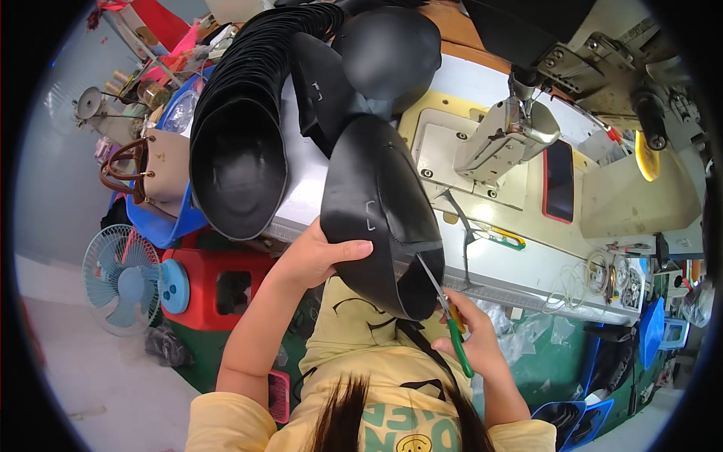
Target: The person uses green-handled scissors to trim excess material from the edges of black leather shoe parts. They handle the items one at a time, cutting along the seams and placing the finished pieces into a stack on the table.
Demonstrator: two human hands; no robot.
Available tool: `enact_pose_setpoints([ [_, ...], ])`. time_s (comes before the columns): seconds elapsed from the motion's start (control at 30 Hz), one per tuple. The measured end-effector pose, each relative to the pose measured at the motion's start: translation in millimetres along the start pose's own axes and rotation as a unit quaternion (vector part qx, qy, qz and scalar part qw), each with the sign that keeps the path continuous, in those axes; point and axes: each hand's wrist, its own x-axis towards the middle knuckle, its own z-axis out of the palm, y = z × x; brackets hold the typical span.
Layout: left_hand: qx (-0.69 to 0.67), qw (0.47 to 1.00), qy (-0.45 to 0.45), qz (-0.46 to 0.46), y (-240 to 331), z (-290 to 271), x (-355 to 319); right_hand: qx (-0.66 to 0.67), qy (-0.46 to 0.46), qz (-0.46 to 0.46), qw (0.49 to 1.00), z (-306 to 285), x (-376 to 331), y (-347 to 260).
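My left hand (320, 256) is closed on the side of a black leather shoe upper (361, 181), thumb lying across its outer face. The upper is tilted with its open end toward me and has a stitched seam and two small pale marks. My right hand (474, 335) grips scissors with green handles (457, 343). Their blades (431, 279) point up to the left, at the rim of the upper's open end. Whether they cut or only touch the edge, I cannot tell. Just beyond lie another black upper (320, 90) and a rounded black piece (388, 56).
A long nested stack of black uppers (239, 169) lies to the left. On the right stand a sewing machine (504, 139), a phone with a red edge (558, 181) and yellow-green snips (501, 237). A handbag (162, 169), red stool (215, 290) and fan (124, 279) are at far left.
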Motion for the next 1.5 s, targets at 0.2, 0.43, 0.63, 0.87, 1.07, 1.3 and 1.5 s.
enact_pose_setpoints([
  [0.2,0.081,0.993,-0.021,0.081,-11.1,10.9,-4.6,-0.075,0.007,-0.015,0.997,-7.1,-12.5,-12.1],
  [0.43,0.168,0.975,-0.027,0.141,-18.1,28.2,-1.2,-0.135,0.059,-0.022,0.989,-12.1,-23.6,-32.0],
  [0.63,0.12,0.981,-0.036,0.148,-26.5,47.4,-1.2,0.014,0.018,-0.04,0.999,-10.4,-26.8,-7.9],
  [0.87,0.088,0.982,0.026,0.168,-43.1,56.6,-2.9,0.123,0.029,-0.004,0.992,-3.1,-28.2,-4.0],
  [1.07,0.115,0.975,0.014,0.192,-43.4,57.6,-4.7,0.124,0.03,-0.015,0.992,-5.8,-29.3,0.5],
  [1.3,0.106,0.977,0.022,0.183,-43.5,59.7,-8.2,0.076,0.032,-0.018,0.996,-8.5,-31.0,4.9],
  [1.5,0.103,0.98,0.006,0.173,-44.0,62.1,-14.3,0.05,0.027,-0.065,0.996,-8.2,-21.6,2.4],
])
